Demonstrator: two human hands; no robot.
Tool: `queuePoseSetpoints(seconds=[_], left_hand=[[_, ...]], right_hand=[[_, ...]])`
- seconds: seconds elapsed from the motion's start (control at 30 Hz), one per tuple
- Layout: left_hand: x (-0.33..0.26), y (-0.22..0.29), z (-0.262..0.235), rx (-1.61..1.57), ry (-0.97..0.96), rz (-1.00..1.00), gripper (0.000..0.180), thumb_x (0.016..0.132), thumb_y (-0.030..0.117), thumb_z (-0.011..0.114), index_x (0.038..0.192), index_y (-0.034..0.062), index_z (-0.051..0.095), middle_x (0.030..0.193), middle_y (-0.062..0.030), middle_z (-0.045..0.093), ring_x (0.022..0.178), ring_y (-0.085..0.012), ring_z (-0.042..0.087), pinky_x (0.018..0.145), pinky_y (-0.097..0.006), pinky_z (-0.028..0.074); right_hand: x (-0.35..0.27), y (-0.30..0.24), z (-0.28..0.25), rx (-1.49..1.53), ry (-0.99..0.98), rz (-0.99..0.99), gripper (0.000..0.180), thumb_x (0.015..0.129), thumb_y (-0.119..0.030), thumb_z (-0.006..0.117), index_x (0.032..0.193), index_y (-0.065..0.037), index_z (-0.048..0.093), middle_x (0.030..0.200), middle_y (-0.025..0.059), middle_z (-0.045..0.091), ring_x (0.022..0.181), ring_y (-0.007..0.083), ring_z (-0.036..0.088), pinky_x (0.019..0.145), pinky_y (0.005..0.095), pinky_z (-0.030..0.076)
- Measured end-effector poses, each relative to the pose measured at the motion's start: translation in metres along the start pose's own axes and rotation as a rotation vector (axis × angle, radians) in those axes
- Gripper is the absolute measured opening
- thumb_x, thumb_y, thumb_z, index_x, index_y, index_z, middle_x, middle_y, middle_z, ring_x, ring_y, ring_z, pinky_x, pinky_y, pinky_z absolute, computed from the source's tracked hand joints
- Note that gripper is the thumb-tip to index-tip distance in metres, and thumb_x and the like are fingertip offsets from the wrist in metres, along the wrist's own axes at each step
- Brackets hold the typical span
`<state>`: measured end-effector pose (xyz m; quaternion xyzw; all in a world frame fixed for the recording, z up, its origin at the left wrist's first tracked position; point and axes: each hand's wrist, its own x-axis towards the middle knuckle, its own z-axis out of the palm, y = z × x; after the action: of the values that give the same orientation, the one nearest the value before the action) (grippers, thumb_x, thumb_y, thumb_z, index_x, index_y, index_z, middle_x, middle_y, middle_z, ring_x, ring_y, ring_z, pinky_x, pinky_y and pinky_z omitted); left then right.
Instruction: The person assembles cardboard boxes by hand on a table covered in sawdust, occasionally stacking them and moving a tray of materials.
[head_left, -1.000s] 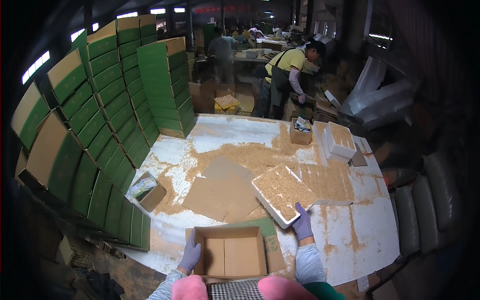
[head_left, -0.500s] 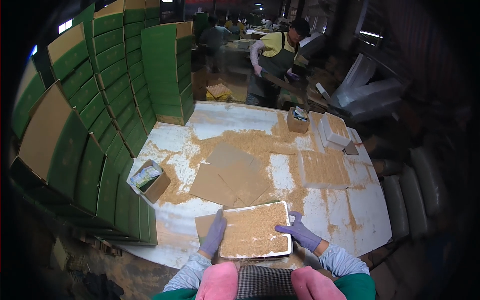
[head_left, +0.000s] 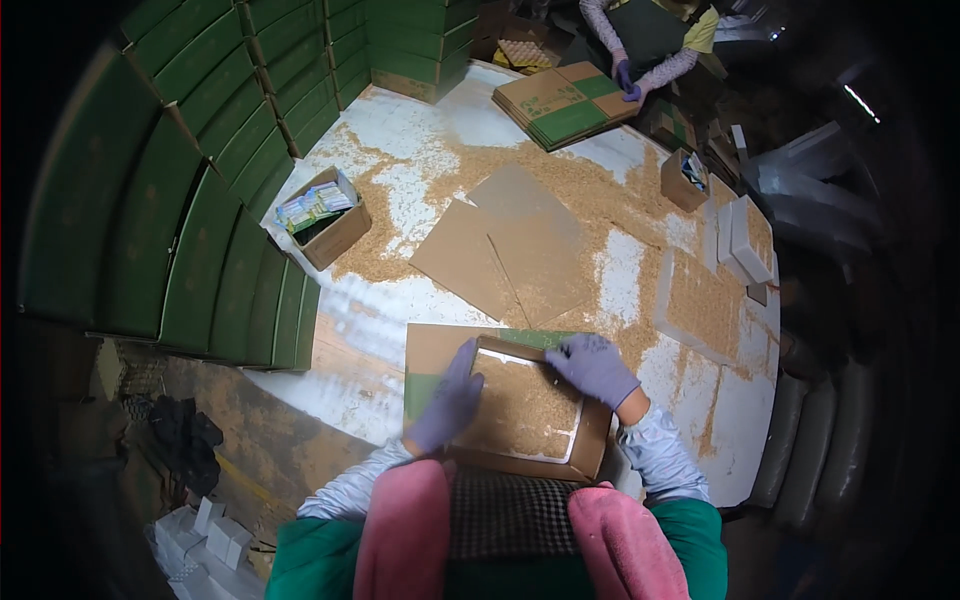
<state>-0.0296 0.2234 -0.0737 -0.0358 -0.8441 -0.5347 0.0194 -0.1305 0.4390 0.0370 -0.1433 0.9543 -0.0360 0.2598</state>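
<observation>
From the head view, both gloved hands were down at a cardboard box (head_left: 590,445) set at the near edge of the white table (head_left: 420,130), right in front of the person. Inside it lay a white tray (head_left: 520,408) full of tan husk-like grain, fitting closely within the box walls. The left hand (head_left: 448,402) lay flat along the tray's left edge, fingers extended and together, pressing rather than gripping — nothing was closed in it. The right hand (head_left: 592,366) rested on the tray's upper right corner, fingers spread and slightly curled over the rim; whether they pinched the rim could not be told.

Beyond the box lay flat brown cardboard sheets (head_left: 505,250) on scattered grain. To the left stood a small open carton (head_left: 330,222) with printed packets. Foam trays (head_left: 745,240) sat at the right. Stacked green boxes (head_left: 200,200) lined the left side — and across the table another person's gloved hands (head_left: 628,80) worked on a pile of flattened boxes (head_left: 560,100).
</observation>
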Motion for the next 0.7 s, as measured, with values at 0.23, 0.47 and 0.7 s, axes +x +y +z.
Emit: queuePoseSetpoints(seconds=[0.23,0.47,0.7], left_hand=[[0.075,-0.006,-0.092,0.018,0.226,-0.191,0.03,0.095,0.02,0.054,0.118,0.0031,0.062,0.116,-0.0175,0.065,0.107,-0.0328,0.062,0.095,-0.04,0.047],[0.239,-0.144,-0.234,0.808,0.509,-0.235,0.038,0.089,0.033,0.054,0.119,0.0105,0.063,0.126,-0.0101,0.061,0.115,-0.0296,0.057,0.102,-0.041,0.041],[0.251,-0.154,-0.252,1.187,0.302,-0.393,0.026,0.08,0.039,0.067,0.089,0.0163,0.075,0.098,-0.0051,0.068,0.097,-0.0267,0.059,0.091,-0.04,0.04]], right_hand=[[0.181,0.129,0.084,0.044,0.247,0.478,0.122,0.062,-0.069,0.073,0.147,0.004,0.023,0.139,0.0315,0.042,0.13,0.0442,0.04,0.107,0.0466,0.034],[0.193,0.128,0.09,0.156,0.324,0.461,0.096,0.059,-0.053,0.085,0.129,0.001,0.049,0.114,0.0215,0.063,0.106,0.0346,0.06,0.091,0.0416,0.045],[0.094,0.14,0.03,1.005,0.45,0.2,0.023,0.088,-0.017,0.069,0.1,0.002,0.069,0.088,0.0015,0.067,0.077,0.013,0.059,0.073,0.0272,0.048]])
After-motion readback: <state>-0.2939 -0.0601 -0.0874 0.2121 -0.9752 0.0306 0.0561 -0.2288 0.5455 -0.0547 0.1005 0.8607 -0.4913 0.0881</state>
